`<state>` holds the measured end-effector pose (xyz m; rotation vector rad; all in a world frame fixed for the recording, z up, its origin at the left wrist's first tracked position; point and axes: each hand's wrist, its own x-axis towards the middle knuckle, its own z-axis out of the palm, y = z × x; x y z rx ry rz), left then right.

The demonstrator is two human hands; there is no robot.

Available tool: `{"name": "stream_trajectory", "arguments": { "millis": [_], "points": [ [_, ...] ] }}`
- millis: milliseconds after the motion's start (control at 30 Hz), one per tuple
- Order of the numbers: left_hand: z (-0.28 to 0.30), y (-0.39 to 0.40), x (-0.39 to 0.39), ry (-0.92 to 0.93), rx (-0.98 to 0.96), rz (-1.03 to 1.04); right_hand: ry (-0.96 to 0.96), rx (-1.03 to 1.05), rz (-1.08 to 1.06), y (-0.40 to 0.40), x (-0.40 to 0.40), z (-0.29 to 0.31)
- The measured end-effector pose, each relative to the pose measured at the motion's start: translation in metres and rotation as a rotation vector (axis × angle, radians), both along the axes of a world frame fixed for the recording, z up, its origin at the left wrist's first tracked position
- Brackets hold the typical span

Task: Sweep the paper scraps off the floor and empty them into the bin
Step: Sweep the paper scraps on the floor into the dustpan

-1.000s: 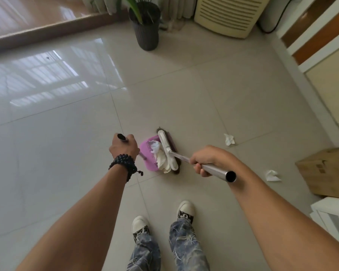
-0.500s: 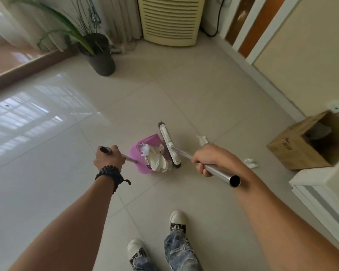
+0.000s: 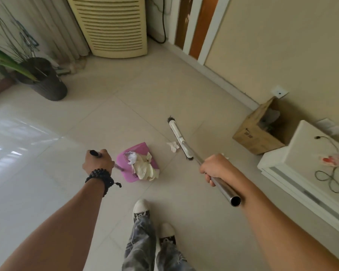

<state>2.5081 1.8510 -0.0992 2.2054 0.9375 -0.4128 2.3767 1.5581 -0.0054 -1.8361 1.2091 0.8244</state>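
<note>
My left hand (image 3: 98, 162) grips the black-tipped handle of a pink dustpan (image 3: 139, 151), which holds a heap of crumpled white and cream paper (image 3: 144, 167). My right hand (image 3: 216, 167) is closed around the steel handle of a broom. Its white head (image 3: 179, 138) rests on the floor tiles to the right of the pan, apart from it. One loose paper scrap (image 3: 172, 146) lies just left of the broom head. A second scrap is mostly hidden behind my right hand. An open cardboard box (image 3: 257, 132) stands by the wall at the right.
A dark plant pot (image 3: 45, 83) stands at the far left and a cream slatted unit (image 3: 114, 26) at the back. A low white cabinet (image 3: 305, 169) with a cable on top fills the right side. My feet (image 3: 142, 209) are below the dustpan.
The broom head has lifted away from the dustpan and swung right, past the loose scrap. The view has turned right, bringing the box and white cabinet closer. The dustpan keeps its paper.
</note>
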Motion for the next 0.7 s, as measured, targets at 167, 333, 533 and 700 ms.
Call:
{"name": "stream_trajectory", "arguments": {
  "millis": [167,333,533,700],
  "points": [
    [-0.009,-0.032,0.039,-0.035,-0.059,-0.044,0.025,-0.087,-0.057,-0.01,0.011,-0.013],
    [-0.022,-0.06,0.087,-0.106,-0.105,-0.139,0.061,-0.07,-0.107,-0.009,0.05,-0.039],
    [-0.028,-0.088,0.113,-0.12,-0.1,-0.262,0.149,0.118,-0.063,0.006,0.083,-0.052],
    [-0.029,-0.108,0.121,-0.091,-0.12,-0.329,0.292,0.391,-0.14,-0.005,0.109,-0.03]
  ]
}}
